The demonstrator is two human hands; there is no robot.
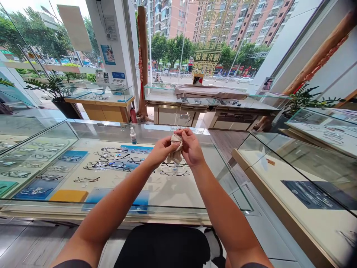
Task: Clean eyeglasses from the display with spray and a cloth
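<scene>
Both hands are raised close together above the glass display case. My left hand (pixel 164 149) is closed on a crumpled beige cloth (pixel 176 154), its thumb pressing the fabric. Fingers of my right hand (pixel 192 147) pinch a pair of eyeglasses (pixel 183 120), whose round, thin-rimmed lens points up and away from me. The rest of the glasses is hidden by the cloth and fingers. A small white spray bottle (pixel 133 136) with a blue label stands upright on the case, to the left of my hands.
The glass display case (pixel 111 205) holds several eyeglass frames (pixel 110 164), blue mats and a yellow block (pixel 68 195). Another glass case (pixel 279 163) is at the right. Behind stand more counters, a wooden post (pixel 142 56), potted plants and large windows.
</scene>
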